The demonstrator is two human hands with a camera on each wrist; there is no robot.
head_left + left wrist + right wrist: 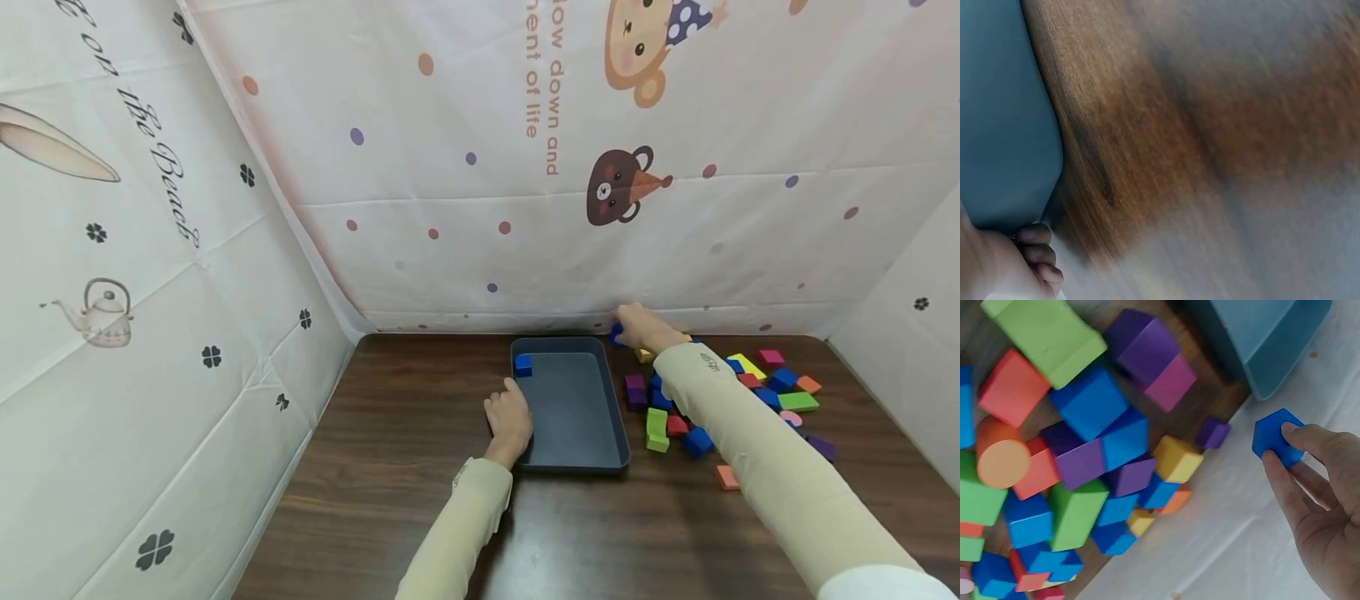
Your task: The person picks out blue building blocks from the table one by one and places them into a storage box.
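Observation:
My right hand (643, 327) pinches a blue block (1277, 436) between thumb and fingers, beyond the far right corner of the grey-blue tray (573, 458). In the right wrist view the block shows a six-sided outline, near a corner of the tray and close to the white cloth. My left hand (510, 421) holds the tray's left rim, with curled fingers (1038, 253) at its edge in the left wrist view. Inside the tray, another blue block (523, 365) sits in the far left corner.
Right of the tray lies a loose heap of coloured blocks, among them a lime green block (657, 429), purple blocks (635, 392) and an orange cylinder (1004, 462). My right forearm passes over part of it. A printed white cloth (465, 250) hangs at the table's back edge.

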